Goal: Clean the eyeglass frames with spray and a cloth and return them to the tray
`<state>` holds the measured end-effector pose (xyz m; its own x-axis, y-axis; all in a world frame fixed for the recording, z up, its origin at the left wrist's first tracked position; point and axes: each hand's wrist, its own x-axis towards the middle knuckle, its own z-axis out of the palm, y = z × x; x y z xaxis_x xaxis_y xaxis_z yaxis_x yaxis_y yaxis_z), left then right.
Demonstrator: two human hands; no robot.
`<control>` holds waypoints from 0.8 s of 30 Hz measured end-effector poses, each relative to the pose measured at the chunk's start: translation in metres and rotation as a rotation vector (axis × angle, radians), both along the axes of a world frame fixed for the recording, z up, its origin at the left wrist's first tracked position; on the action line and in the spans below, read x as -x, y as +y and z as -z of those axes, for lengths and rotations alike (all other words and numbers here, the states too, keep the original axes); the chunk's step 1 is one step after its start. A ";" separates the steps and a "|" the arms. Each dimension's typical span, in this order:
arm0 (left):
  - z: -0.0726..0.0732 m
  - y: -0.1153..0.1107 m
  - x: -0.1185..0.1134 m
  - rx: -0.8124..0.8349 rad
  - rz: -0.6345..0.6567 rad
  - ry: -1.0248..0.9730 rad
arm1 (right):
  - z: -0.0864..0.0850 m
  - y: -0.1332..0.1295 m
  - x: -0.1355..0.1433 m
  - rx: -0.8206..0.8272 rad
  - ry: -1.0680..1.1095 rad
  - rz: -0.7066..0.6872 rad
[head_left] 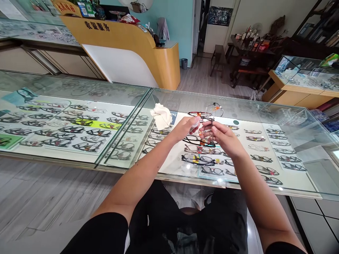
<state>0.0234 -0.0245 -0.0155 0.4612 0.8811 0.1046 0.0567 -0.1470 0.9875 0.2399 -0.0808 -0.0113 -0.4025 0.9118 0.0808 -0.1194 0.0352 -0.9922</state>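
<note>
In the head view my right hand [225,137] pinches a pair of eyeglasses [217,110] with thin frames, held upright over the glass counter. My left hand [185,128] is close beside it, its fingers curled round something small and whitish that I cannot make out. The two hands are nearly touching. A crumpled cream cloth [161,116] lies on the counter top to the left of my left hand. Beneath the glass, several rows of eyeglasses [202,150] sit under and around my hands.
The glass display counter [265,102] runs across in front of me, with a second case of eyeglasses [66,123] on the left. Beyond stand a wooden cashier desk [169,63], a small bin [184,63], a stool [219,56] and a dark table [246,46].
</note>
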 end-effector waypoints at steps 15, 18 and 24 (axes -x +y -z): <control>0.001 -0.007 -0.005 0.001 0.067 0.001 | 0.004 0.004 0.005 -0.003 0.132 0.147; -0.003 0.008 0.014 -0.024 -0.065 -0.138 | 0.005 0.005 0.002 0.019 0.160 0.166; 0.010 0.073 0.080 -0.181 -0.693 -0.274 | 0.006 0.009 -0.002 0.051 0.148 0.195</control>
<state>-0.0569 0.0481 -0.0250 -0.2536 0.9178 0.3056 -0.0485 -0.3276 0.9436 0.2420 -0.0720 -0.0178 -0.2058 0.9755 0.0779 -0.2598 0.0223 -0.9654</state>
